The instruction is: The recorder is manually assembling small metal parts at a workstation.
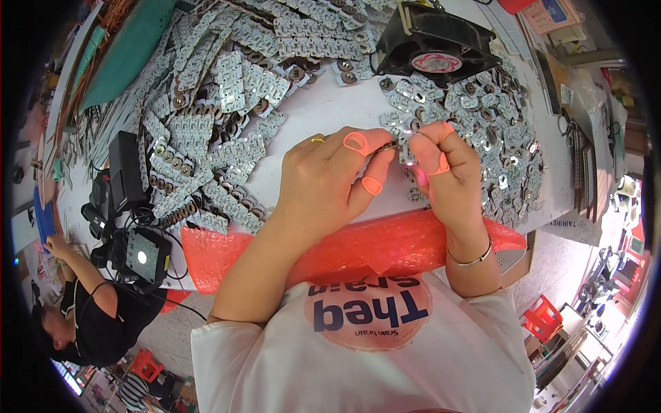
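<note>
My left hand (pixel 320 179) and my right hand (pixel 456 180) meet over the white table, both wearing orange finger cots on thumb and forefinger. Between their fingertips is a small circuit board (pixel 405 153), pinched from both sides and partly covered by the fingers. A pink-red light glows beside my right thumb. The left fingertips close on a dark edge of the piece, too small to make out fully. To the right of my hands spreads a heap of loose small circuit boards (pixel 506 148). Panels of joined circuit boards (pixel 189 131) are piled on the left.
A black fan (pixel 434 38) stands at the back of the table. Red bubble wrap (pixel 392 249) lines the front edge under my forearms. Black electrical boxes with cables (pixel 147 256) sit at the left, near another person's arm (pixel 93 286). Metal strips (pixel 585 168) lie along the right edge.
</note>
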Demonstrator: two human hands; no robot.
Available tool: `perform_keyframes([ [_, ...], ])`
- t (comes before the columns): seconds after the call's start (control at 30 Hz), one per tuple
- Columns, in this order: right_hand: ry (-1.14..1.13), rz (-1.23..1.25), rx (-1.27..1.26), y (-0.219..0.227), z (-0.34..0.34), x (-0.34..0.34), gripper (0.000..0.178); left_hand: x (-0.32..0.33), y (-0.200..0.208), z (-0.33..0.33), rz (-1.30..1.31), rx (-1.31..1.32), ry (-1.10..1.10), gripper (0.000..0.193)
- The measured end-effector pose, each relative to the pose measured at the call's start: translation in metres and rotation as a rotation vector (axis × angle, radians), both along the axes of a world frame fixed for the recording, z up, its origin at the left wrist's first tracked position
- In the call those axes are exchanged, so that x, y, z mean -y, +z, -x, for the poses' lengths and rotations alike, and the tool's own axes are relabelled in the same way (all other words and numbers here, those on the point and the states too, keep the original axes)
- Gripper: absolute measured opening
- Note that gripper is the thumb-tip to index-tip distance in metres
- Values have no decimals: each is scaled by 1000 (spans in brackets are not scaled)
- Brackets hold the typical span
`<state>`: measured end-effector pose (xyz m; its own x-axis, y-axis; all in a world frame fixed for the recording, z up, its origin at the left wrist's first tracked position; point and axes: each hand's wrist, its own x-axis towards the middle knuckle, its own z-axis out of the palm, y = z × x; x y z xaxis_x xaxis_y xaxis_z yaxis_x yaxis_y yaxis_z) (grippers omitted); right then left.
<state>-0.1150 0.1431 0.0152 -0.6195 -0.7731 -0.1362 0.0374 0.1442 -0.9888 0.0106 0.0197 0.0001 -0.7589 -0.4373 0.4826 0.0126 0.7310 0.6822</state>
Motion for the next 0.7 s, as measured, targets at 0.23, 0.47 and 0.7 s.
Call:
perform_keyframes([
  [0.23, 1, 12, -38, 0, 1, -3, 15, -3, -2, 0, 158, 48, 4, 14],
  [0.47, 258, -115, -274, -1, 25, -5, 15, 4, 3, -2, -252, -50, -46, 20],
  [0.7, 179, -78, -142, 3, 27, -12, 15, 4, 7, -10, -647, 217, -180, 18],
])
